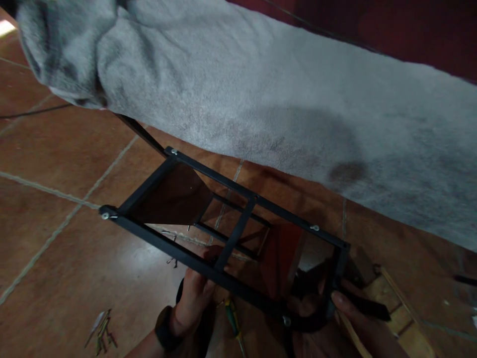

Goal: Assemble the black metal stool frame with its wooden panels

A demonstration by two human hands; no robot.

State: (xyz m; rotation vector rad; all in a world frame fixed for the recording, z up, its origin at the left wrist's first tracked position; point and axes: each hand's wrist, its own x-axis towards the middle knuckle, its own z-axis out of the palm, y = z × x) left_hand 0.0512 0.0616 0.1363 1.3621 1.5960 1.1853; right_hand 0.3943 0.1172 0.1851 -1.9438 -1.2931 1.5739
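Observation:
A black metal frame (238,231) of bars joined with silver screws hangs tilted over the tiled floor, with brown panels set inside it. My left hand (194,293), with a dark band at the wrist, grips the frame's near long bar from below. My right hand (354,311) holds the frame's right end, thumb on top of the black bar. A green-handled screwdriver (234,318) lies on the floor between my hands, partly hidden by the frame.
A grey fluffy blanket (283,94) drapes across the upper view, above the frame. Loose screws (102,330) lie on the reddish floor tiles at lower left. Wooden pieces (391,298) lie at lower right. A thin black cable (33,112) crosses the floor at left.

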